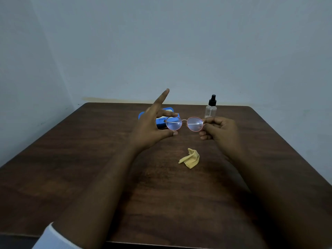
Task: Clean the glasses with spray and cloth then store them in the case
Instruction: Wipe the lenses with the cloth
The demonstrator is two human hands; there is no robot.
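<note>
Sleeve (52, 238) cuff, white, shows at the bottom left edge, on the left forearm. Both bare forearms reach forward over a dark wooden table (89, 159).

Between the arms a small yellow cleaning cloth (190, 158) lies crumpled on the tabletop, touched by neither hand.

Just beyond the cloth, round glasses (184, 123) with a thin pinkish metal frame are held up above the table, lenses facing the camera. The right hand (221, 129) holds them at the outer edge of one lens, thumb and forefinger pinched on the rim near the hinge, the other fingers curled under. The left hand (152, 126) is spread wide at the other lens: the index finger points up and away, one finger lies along the top of the lens and the thumb sits just under it. Whether those two actually touch the frame cannot be told.

Behind the left hand sits a blue glasses case (160, 123), partly hidden. Farther right, behind the right hand, a clear spray bottle (211, 109) with a black nozzle stands upright near the table's far edge. A pale grey-blue wall (179, 42) rises beyond.
</note>
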